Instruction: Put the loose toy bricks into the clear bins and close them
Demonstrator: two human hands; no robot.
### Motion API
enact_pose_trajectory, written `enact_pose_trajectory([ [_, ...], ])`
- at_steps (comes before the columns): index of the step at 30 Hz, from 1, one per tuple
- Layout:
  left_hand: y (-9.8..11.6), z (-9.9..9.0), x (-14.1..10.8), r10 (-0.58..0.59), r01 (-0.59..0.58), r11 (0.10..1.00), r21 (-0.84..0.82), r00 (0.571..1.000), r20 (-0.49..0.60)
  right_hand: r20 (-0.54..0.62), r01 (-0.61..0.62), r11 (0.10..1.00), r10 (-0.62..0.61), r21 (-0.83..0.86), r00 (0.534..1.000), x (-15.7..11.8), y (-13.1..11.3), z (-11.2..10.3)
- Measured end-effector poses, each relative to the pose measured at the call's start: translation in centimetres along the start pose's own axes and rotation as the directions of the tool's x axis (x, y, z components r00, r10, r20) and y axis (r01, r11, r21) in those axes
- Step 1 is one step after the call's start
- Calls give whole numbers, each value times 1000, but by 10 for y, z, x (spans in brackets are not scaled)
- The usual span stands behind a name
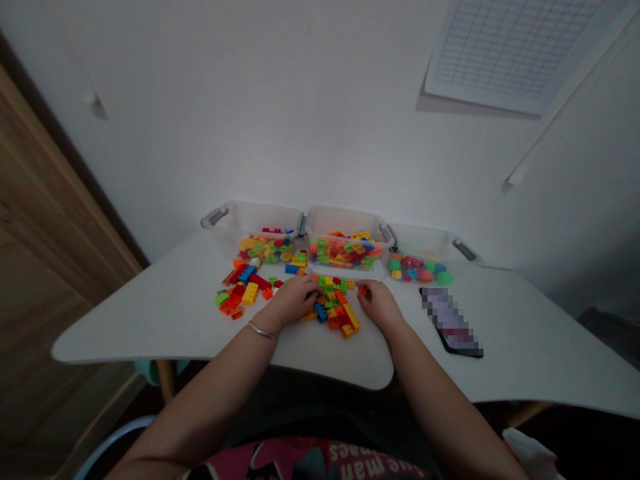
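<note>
My left hand, with a silver bangle at the wrist, reaches into the left side of a mixed pile of toy building bricks. Its fingers are curled, and what they hold is hidden. At the right edge of the same pile, my right hand is closed on a small orange brick. Between the hands lie a blue brick, a yellow brick and several green, red and orange ones. Left of my left hand is a looser group with a larger yellow brick.
Three clear plastic boxes line the wall: the left box and middle box hold bricks, the right box holds rounded colourful pieces. A phone lies right of my right hand on the white table. The table's curved edge is near me.
</note>
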State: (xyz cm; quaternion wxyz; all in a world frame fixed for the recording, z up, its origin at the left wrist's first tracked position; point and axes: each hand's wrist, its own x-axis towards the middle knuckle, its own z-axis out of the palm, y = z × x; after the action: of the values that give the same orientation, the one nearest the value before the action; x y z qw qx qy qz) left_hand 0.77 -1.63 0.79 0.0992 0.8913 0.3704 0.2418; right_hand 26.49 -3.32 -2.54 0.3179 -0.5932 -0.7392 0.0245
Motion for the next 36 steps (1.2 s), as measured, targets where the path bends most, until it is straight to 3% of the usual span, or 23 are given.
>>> enact_pose_trajectory([
  [3, 0, 0, -1, 4, -4, 1000, -6, 1000, -2, -60, 13, 997, -9, 70, 998, 0, -3, -3],
  [6, -1, 0, -1, 8, -8, 1000, -8, 1000, -2, -232, 72, 986, -37, 148, 972, 4, -8, -11],
  [11, -1, -1, -2, 0, 0, 1000, -8, 1000, -1, -526, 159, 970, -41, 181, 850, 22, -13, -37],
  [14, 0, -2, -2, -8, 8, 1000, -5, 1000, 7, -608, 154, 962, 14, 224, 794, 38, -12, -52],
  [18, -3, 1, -1, -4, 4, 1000, -2, 1000, 2, -621, 168, 950, 34, 263, 783, 63, -7, -63],
  [23, -6, 3, -1, 15, -15, 1000, 1, 1000, -2, -545, 161, 968, -33, 190, 838, 87, -1, -63],
  [26, -5, 2, -1, 13, -13, 1000, 0, 1000, -10, -480, 158, 972, -56, 174, 875, 90, 1, -57],
  [36, -4, 1, -1, 6, -6, 1000, -12, 1000, -14, -463, 107, 989, -47, 104, 885, 98, -4, -48],
])
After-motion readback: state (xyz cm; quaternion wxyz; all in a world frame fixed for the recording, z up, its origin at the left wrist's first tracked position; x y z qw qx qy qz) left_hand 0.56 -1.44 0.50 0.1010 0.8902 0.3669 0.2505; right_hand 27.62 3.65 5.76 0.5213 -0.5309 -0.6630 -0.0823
